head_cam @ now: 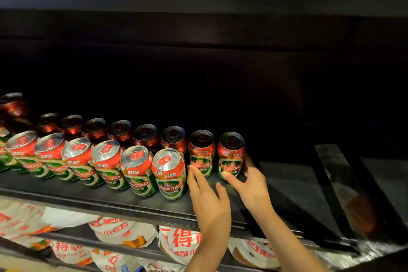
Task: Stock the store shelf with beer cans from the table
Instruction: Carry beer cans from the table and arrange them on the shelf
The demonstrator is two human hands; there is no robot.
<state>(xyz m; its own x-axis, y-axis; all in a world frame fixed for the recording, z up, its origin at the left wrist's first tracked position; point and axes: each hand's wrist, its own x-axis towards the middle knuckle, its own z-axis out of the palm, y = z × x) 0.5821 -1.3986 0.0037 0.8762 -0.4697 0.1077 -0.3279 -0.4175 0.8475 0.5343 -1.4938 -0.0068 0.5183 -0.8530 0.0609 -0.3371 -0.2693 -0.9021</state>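
Dark store shelving fills your whole view, black back panel and all. Nearest to you, on the lower shelf (123, 244), there are white bags (176, 243) with red Chinese print lying flat, side by side.

Above that is the dark shelf (136, 201) you're reaching into. Your left hand (206, 196) is over its front part, fingers straight and relaxed, nothing in its grip; the fingertips sit just beside the front-row end can (170, 174) and right in front of a back-row can (202, 153). I can't tell if they actually touch either one.

Your right hand (250, 183) is a bit further in, wrapped around the rightmost can (231, 154): thumb on the green label near the bottom, fingers curled round its right side. That can stands upright at the right end of the back row, just beside its neighbour.

All the Tsingtao cans (106, 161) sit in two rows running off to the left, red tops, green bodies, packed close. The back row fades into shadow. Right of your hand the shelf is glossy with streaky reflections.
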